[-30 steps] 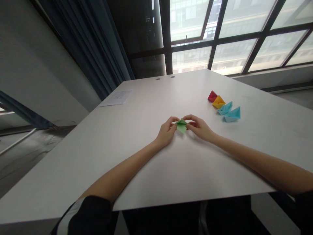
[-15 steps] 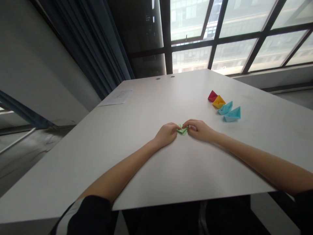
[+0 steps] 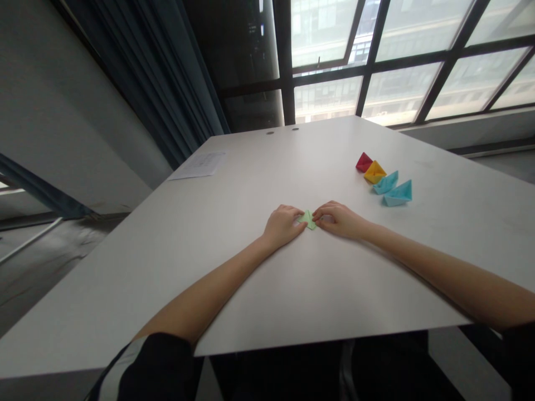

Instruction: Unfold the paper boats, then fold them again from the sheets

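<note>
A small piece of folded light green paper (image 3: 309, 219) lies between my two hands over the white table (image 3: 251, 289). My left hand (image 3: 284, 225) grips its left side between thumb and fingers. On the other side, my right hand (image 3: 337, 219) has its curled fingertips and thumb on the paper's right edge. The fingers cover parts of both sides, and the finer folds are too small to make out.
To the right beyond my hands stand folded paper boats in a slanting row: red (image 3: 364, 162), yellow (image 3: 375, 172), and two light blue ones (image 3: 385, 182), (image 3: 398, 193). A printed sheet (image 3: 198, 165) lies at the table's far left. Windows and a dark blue curtain are behind.
The green paper now shows a narrower, more upright triangular outline between my fingers. My left thumb has moved slightly right along its lower part. The boats stay in place.
</note>
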